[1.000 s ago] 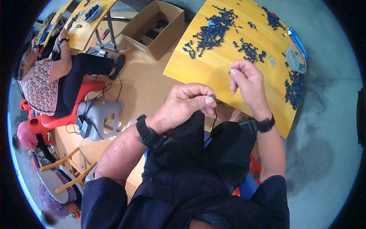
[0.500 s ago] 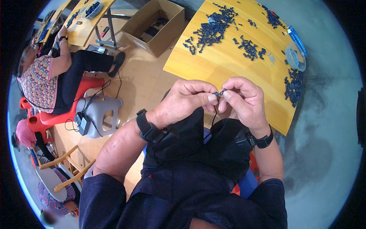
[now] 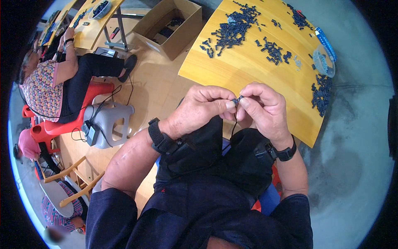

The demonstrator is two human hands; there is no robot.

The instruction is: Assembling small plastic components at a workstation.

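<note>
A small black plastic part [image 3: 236, 101] is pinched between the fingertips of both my hands, over my lap at the near edge of the yellow wooden table [image 3: 199, 68]. My left hand [image 3: 203, 106] closes thumb and forefinger on one end of it. From the other side my right hand [image 3: 265, 108] grips it the same way, fingers curled. The fingertips cover much of the part, so its exact kind does not show. Similar small black parts lie in a large heap [image 3: 236, 31] and a smaller cluster [image 3: 273, 52] on the table.
At the table's right edge are a clear tub [image 3: 329, 70] of small pieces, a blue-and-white package [image 3: 325, 43] and another black heap [image 3: 321, 95]. A cardboard box [image 3: 182, 45] stands on the floor beyond. To the left are a grey stool [image 3: 110, 120] and a seated person [image 3: 43, 89].
Both hands keep their pinch on the small black part, with only slight finger movement. The view has shifted very slightly.
</note>
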